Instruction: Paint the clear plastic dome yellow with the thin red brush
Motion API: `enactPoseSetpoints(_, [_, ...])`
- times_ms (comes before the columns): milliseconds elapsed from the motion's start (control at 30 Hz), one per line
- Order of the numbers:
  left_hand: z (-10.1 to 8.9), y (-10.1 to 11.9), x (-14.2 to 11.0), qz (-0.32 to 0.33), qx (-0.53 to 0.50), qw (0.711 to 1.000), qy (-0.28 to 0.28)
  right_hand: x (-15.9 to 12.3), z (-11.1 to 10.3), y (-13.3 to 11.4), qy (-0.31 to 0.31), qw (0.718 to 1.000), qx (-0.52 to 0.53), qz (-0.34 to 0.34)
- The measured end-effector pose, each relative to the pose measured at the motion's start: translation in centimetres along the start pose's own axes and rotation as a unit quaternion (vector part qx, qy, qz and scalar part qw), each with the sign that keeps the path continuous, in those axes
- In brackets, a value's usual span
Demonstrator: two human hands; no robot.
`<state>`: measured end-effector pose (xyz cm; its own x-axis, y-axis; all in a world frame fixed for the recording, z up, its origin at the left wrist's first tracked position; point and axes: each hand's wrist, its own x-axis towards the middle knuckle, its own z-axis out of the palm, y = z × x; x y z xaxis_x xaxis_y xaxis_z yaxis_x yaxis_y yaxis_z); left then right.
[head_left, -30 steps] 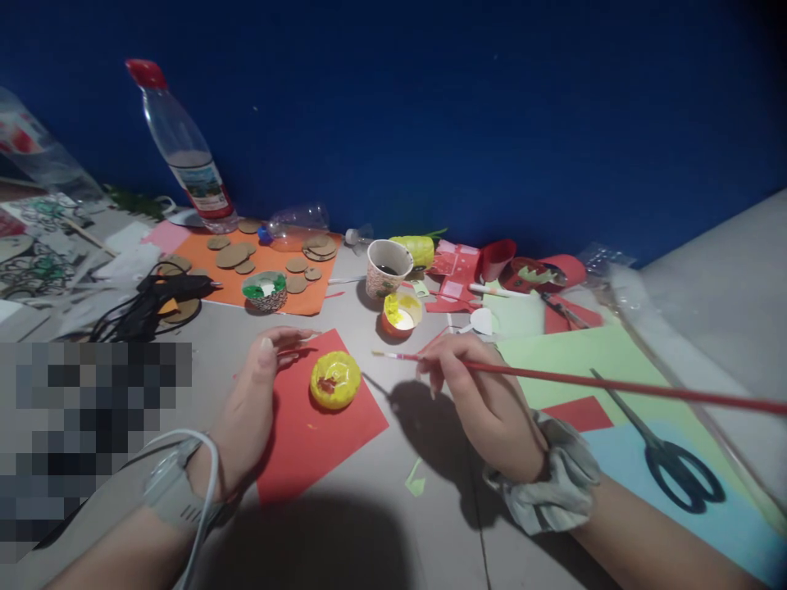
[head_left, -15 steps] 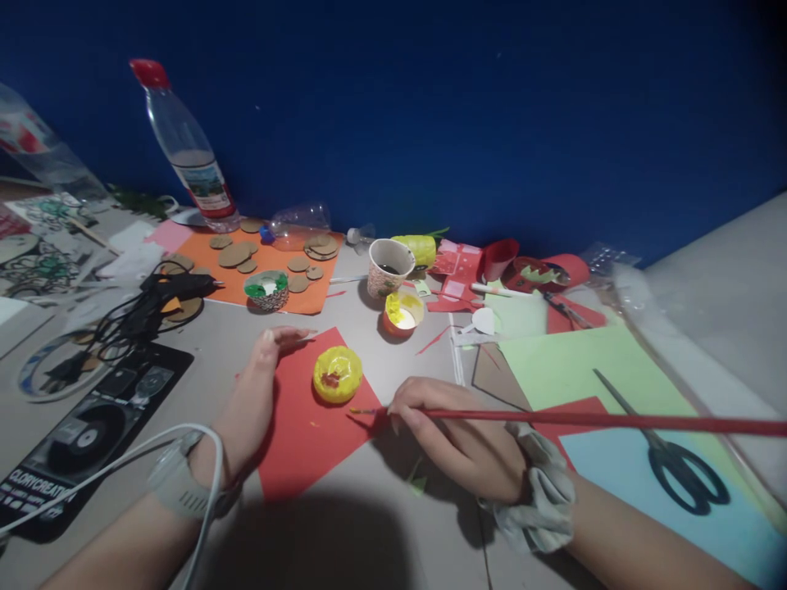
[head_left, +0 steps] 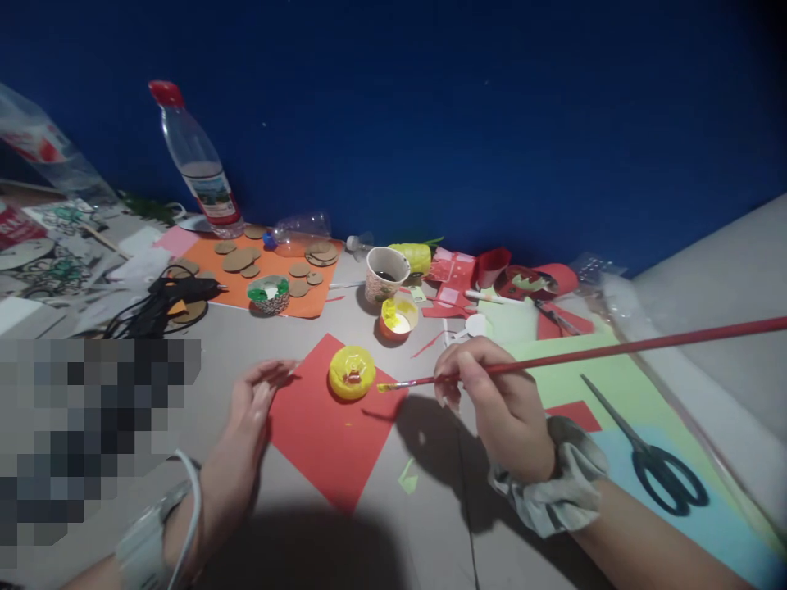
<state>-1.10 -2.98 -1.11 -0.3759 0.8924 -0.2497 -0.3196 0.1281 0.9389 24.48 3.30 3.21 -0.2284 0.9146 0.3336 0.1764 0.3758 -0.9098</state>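
A round, glossy yellow-painted piece [head_left: 352,373] lies on a sheet of red paper [head_left: 332,447]; it looks like the base of a plastic bottle, and a reddish patch shows at its middle. My right hand [head_left: 492,393] pinches a long red paintbrush [head_left: 566,358], its yellow-wet bristles just right of the piece and apart from it. Beside the paper's left edge rests my left hand [head_left: 249,418], fingers stretched out, holding nothing. Behind the paper, a small cup of yellow paint [head_left: 398,318] stands in front of a paper cup of dark liquid [head_left: 386,274].
Scissors [head_left: 661,467] lie on coloured paper at right. Cardboard discs [head_left: 239,260] and a cup of green paint [head_left: 269,295] are on orange paper [head_left: 311,307]. A tall bottle [head_left: 200,164] stands at back left, near a black glue gun [head_left: 190,288]. A blue wall closes the back.
My right hand has lifted the brush up and to the right, away from the yellow piece. The red paper has turned a little, and my left hand sits slightly lower and farther left.
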Motion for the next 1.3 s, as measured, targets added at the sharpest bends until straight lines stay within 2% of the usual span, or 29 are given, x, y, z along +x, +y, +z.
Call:
enactPoseSetpoints(67, [-0.6,0.1,-0.3,-0.001,-0.005,1.000,0.003,0.1,0.0,-0.2,0.006,1.000,0.010,-0.007])
enactPoseSetpoints(167, [-0.3,-0.1,-0.9,-0.007,-0.024,0.999,0.025,0.2,-0.1,-0.5,0.006,1.000,0.018,-0.016])
enactPoseSetpoints(233, [0.6,-0.8,-1.7,-0.004,-0.054,0.994,0.091,0.3,-0.1,-0.8,0.007,0.999,0.028,-0.023])
enactPoseSetpoints(300, [1.5,-1.9,-2.8,0.007,-0.053,0.991,0.121,0.4,-0.1,-1.1,0.012,0.999,0.037,-0.028])
enactPoseSetpoints(400, [2.5,-3.0,-4.1,0.009,-0.033,0.992,0.124,0.6,-0.2,-1.5,0.033,0.998,0.039,-0.029])
enactPoseSetpoints(500, [2.4,-2.3,-4.1,0.028,0.033,0.996,0.082,1.1,-0.4,-1.4,0.036,0.999,0.006,-0.020])
enactPoseSetpoints(567, [1.7,-1.3,-3.4,0.041,0.103,0.993,0.033,1.6,-0.3,-1.0,0.013,0.999,-0.052,0.002])
enactPoseSetpoints(600, [1.1,-0.9,-2.8,0.095,0.241,0.965,-0.038,2.0,-0.2,-0.9,0.001,0.997,-0.081,0.015])
enactPoseSetpoints(633, [0.5,-0.7,-2.3,0.172,0.357,0.914,-0.082,2.3,0.1,-0.7,-0.012,0.994,-0.104,0.026])
enactPoseSetpoints(667, [-0.2,-0.7,-1.7,0.244,0.441,0.859,-0.089,2.7,0.3,-0.4,-0.027,0.992,-0.117,0.033])
enactPoseSetpoints(733, [-1.5,-1.1,-0.8,0.326,0.553,0.762,-0.086,3.3,1.0,0.0,-0.059,0.990,-0.121,0.041])
enactPoseSetpoints(833, [-2.5,-2.3,-0.1,0.353,0.639,0.678,-0.085,3.8,1.9,0.6,-0.102,0.989,-0.092,0.059])
enactPoseSetpoints(900, [-2.6,-2.7,0.1,0.362,0.665,0.648,-0.081,3.8,2.2,0.8,-0.115,0.988,-0.071,0.080])
enactPoseSetpoints(1000, [-2.4,-2.7,0.3,0.371,0.681,0.625,-0.085,3.5,2.1,0.8,-0.128,0.984,-0.066,0.102])
enactPoseSetpoints(1133, [-2.3,-2.6,0.5,0.364,0.692,0.616,-0.096,3.1,1.3,0.3,-0.128,0.983,-0.089,0.101])
enactPoseSetpoints(1200, [-2.3,-2.6,0.5,0.366,0.690,0.616,-0.099,3.0,0.8,0.2,-0.106,0.986,-0.087,0.089])
enactPoseSetpoints(1300, [-1.7,-2.2,0.4,0.382,0.680,0.616,-0.108,2.9,0.4,0.5,-0.055,0.996,-0.026,0.068])
